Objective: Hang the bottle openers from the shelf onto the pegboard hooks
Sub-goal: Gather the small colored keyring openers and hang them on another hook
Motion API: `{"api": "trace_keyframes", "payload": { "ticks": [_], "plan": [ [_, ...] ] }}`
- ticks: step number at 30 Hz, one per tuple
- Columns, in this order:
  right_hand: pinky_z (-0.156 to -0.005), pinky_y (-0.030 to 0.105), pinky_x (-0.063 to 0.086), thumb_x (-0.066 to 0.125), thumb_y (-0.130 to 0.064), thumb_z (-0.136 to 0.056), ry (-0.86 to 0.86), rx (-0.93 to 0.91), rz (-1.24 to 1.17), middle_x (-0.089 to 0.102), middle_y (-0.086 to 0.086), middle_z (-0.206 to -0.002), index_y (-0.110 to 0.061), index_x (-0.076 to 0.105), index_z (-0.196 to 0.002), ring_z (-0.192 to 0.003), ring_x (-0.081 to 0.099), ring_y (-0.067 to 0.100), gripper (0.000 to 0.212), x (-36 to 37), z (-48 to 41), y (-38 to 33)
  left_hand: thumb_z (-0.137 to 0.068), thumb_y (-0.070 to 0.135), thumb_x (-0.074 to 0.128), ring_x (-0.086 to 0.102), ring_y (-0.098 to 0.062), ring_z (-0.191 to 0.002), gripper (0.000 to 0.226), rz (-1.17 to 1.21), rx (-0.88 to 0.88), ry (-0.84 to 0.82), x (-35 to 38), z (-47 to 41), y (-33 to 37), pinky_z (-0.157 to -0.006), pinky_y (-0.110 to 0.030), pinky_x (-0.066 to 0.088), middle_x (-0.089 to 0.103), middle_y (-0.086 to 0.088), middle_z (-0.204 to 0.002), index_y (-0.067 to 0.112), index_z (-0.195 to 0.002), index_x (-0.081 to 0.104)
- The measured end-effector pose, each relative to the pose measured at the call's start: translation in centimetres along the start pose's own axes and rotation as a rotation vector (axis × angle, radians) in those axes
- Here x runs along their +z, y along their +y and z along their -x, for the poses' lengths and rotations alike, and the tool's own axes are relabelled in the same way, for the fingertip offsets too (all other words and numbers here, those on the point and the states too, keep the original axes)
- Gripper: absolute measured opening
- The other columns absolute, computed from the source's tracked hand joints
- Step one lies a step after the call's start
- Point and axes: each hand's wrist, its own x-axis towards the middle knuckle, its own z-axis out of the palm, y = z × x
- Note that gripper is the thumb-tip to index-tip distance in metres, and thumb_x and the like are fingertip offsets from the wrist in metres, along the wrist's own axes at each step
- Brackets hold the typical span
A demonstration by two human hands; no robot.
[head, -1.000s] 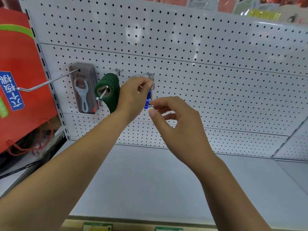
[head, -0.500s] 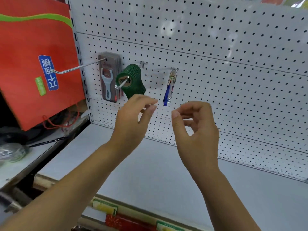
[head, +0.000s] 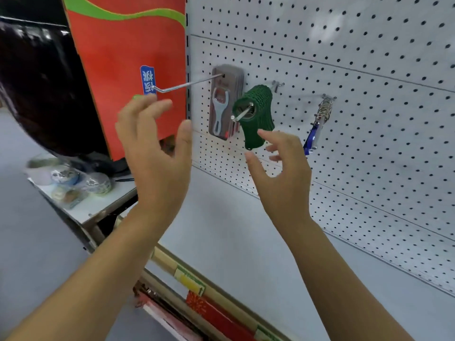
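Observation:
A white pegboard [head: 357,124] carries three filled hooks. Packaged grey bottle openers [head: 222,104] hang on the leftmost long hook [head: 187,83]. A stack of green openers [head: 258,119] hangs on the middle hook. Blue bottle openers [head: 314,134] with key rings dangle from the right hook [head: 328,98]. My left hand [head: 152,146] is raised left of the board, fingers spread, holding nothing. My right hand [head: 283,166] hovers below the green stack, fingers apart and empty. The white shelf [head: 246,242] lies beneath both hands.
A red bag with a green stripe [head: 128,57] hangs left of the pegboard. Patterned bowls [head: 71,183] sit on a lower side table at left. Price labels [head: 189,281] line the shelf's front edge. An unfilled short hook [head: 278,84] sticks out above the green stack.
Both hands let go of the blue opener at the right hook and drew back, fingers opening. My view swung left, so the pegboard now sits to the right.

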Motion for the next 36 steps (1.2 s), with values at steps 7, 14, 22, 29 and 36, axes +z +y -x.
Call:
{"api": "trace_keyframes", "payload": {
  "ticks": [7,14,22,29,36],
  "plan": [
    [-0.086,0.008,0.044,0.079,-0.016,-0.087,0.076,-0.005,0.061,0.055,0.004,-0.118,-0.013,0.067,-0.128,-0.100,0.058,0.013,0.043,3.5,-3.8,0.8,-0.102,0.020,0.057,0.057,-0.006,-0.123,0.036,0.336,-0.300,-0.061,3.1,-3.2,-4.5,-0.108,-0.034,0.045,0.061,0.002,-0.131,0.008,-0.135,0.052],
    [-0.083,0.008,0.044,0.078,-0.005,-0.086,0.303,0.064,0.125,0.054,-0.006,-0.110,-0.016,0.072,-0.119,-0.084,0.060,0.010,0.036,6.4,-4.7,1.6,-0.104,0.014,0.053,0.064,-0.025,-0.100,0.011,0.620,-0.266,-0.074,4.9,-4.3,-7.2,-0.088,-0.029,0.049,0.060,0.025,-0.101,0.018,-0.114,0.054],
    [-0.079,0.016,0.053,0.077,-0.013,-0.087,0.400,0.149,0.198,0.060,0.003,-0.111,-0.020,0.069,-0.120,-0.085,0.061,-0.003,0.034,7.9,-6.3,3.1,-0.099,0.002,0.056,0.062,-0.025,-0.097,0.035,0.845,-0.265,-0.246,6.1,-3.6,-8.7,-0.085,-0.039,0.048,0.065,-0.018,-0.106,0.013,-0.124,0.035],
    [-0.083,0.041,0.056,0.064,-0.023,-0.097,0.264,0.275,0.236,0.059,-0.005,-0.116,-0.029,0.057,-0.132,-0.098,0.062,0.017,0.037,8.6,-8.5,5.5,-0.097,0.001,0.055,0.063,-0.034,-0.094,0.039,0.853,-0.143,-0.317,6.8,-3.9,-10.3,-0.082,-0.048,0.050,0.065,-0.020,-0.096,0.015,-0.124,0.031],
    [-0.083,0.031,0.056,0.063,-0.024,-0.096,0.352,0.313,0.274,0.056,-0.004,-0.122,-0.031,0.056,-0.129,-0.102,0.062,0.014,0.034,9.3,-8.6,5.3,-0.095,0.011,0.062,0.062,-0.035,-0.096,0.040,0.764,-0.059,-0.280,6.6,-5.1,-11.6,-0.078,-0.047,0.051,0.059,-0.017,-0.112,0.039,-0.120,0.046]
  ]
}}
